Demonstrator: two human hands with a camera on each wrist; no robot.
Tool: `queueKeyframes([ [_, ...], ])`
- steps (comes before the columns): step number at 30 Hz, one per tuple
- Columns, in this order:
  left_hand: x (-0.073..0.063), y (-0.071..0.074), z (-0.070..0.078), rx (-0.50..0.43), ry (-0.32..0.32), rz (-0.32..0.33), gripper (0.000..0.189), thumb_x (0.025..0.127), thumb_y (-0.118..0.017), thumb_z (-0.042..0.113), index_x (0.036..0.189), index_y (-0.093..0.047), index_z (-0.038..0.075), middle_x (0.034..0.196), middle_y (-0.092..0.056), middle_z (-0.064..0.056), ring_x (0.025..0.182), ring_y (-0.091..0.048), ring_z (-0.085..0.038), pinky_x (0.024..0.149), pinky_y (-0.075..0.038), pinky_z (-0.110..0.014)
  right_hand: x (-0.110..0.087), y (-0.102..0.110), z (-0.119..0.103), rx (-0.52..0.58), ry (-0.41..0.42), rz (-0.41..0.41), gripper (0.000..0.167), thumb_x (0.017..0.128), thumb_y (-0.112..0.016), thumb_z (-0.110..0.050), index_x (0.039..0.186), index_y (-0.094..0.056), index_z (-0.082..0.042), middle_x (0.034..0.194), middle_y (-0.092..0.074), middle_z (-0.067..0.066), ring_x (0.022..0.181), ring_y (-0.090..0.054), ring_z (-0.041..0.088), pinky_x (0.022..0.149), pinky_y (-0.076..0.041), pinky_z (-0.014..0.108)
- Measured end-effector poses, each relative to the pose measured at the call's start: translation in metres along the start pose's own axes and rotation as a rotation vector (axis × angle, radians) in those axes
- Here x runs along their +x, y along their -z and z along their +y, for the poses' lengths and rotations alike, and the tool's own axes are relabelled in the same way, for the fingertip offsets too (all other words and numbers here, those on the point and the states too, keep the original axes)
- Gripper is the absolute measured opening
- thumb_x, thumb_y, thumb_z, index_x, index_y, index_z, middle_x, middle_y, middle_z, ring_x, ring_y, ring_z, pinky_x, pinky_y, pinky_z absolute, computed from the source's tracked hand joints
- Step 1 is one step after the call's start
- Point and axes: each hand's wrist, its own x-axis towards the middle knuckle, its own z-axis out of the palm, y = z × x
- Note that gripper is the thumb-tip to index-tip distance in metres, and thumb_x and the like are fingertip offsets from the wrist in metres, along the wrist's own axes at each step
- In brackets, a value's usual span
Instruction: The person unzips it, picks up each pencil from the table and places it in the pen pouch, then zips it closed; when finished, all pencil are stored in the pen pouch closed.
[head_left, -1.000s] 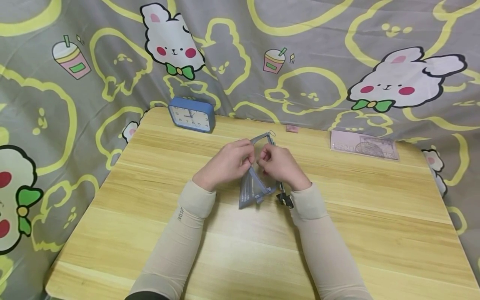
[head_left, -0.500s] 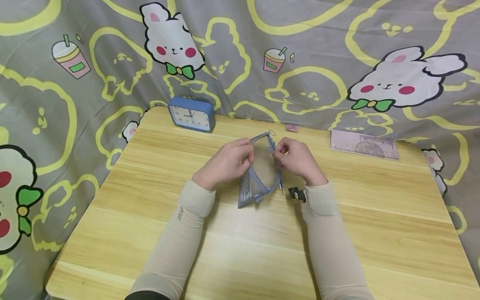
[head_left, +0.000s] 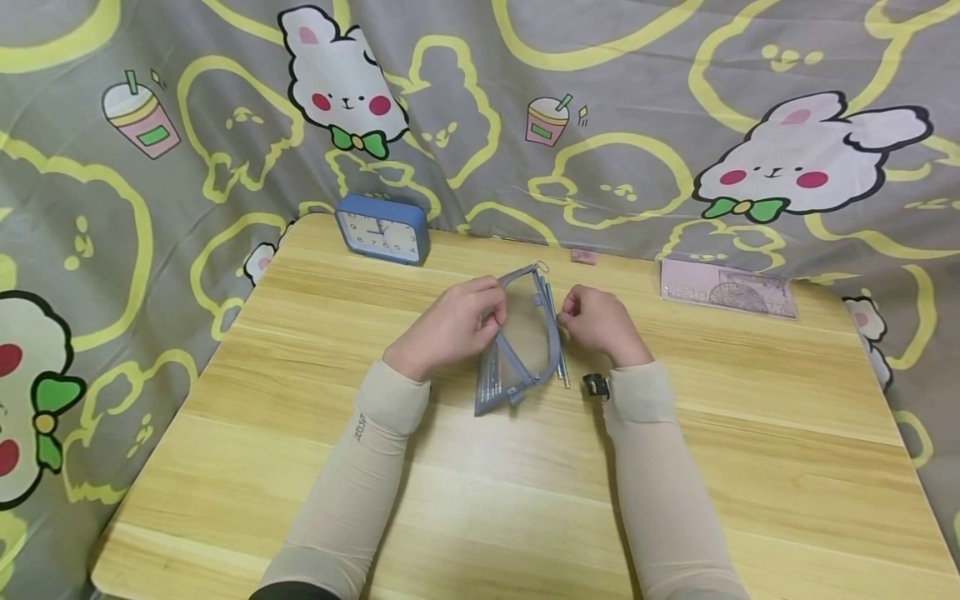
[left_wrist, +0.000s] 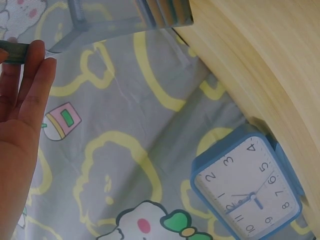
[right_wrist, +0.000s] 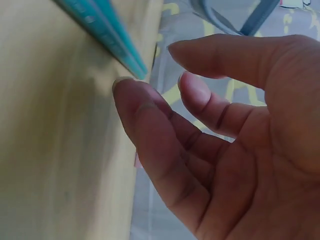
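A see-through pouch with grey-blue trim (head_left: 491,392) stands on the table, its mouth spread wide. My left hand (head_left: 457,323) pinches the left edge of that mouth. In the left wrist view, the fingers (left_wrist: 37,82) grip a strip of the trim. Just right of the pouch lie a few slim pencils (head_left: 565,375), partly hidden by its rim. One shows teal with lettering (right_wrist: 107,37) in the right wrist view. My right hand (head_left: 600,323) hovers beside them, fingers loosely bent and holding nothing; its fingertips come close to the teal pencil.
On the wooden table (head_left: 300,400), a blue alarm clock (head_left: 382,229) stands at the back left. A pink printed slip (head_left: 727,289) lies at the back right, and a small pink piece (head_left: 583,257) lies by the back edge. Patterned cloth (head_left: 465,100) hangs behind.
My right hand has moved right from the pouch's mouth to its right rim, then off it, leaving the mouth wider and the pencils in sight. The left hand keeps its hold.
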Motion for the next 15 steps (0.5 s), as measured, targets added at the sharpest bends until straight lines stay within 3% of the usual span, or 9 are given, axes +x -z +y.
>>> queueKeyframes([
  [15, 0.0001, 0.0007, -0.0010, 0.012, 0.028, -0.002, 0.020, 0.084, -0.061, -0.010, 0.085, -0.065, 0.010, 0.095, -0.063, -0.001, 0.087, -0.062, -0.015, 0.079, -0.056, -0.028, 0.0042, -0.0108, -0.0029, -0.049, 0.003, -0.007, 0.007, 0.097, -0.062, -0.013, 0.097, -0.064, -0.006, 0.093, -0.068, 0.013, 0.087, -0.062, 0.032, 0.084, -0.051, 0.045],
])
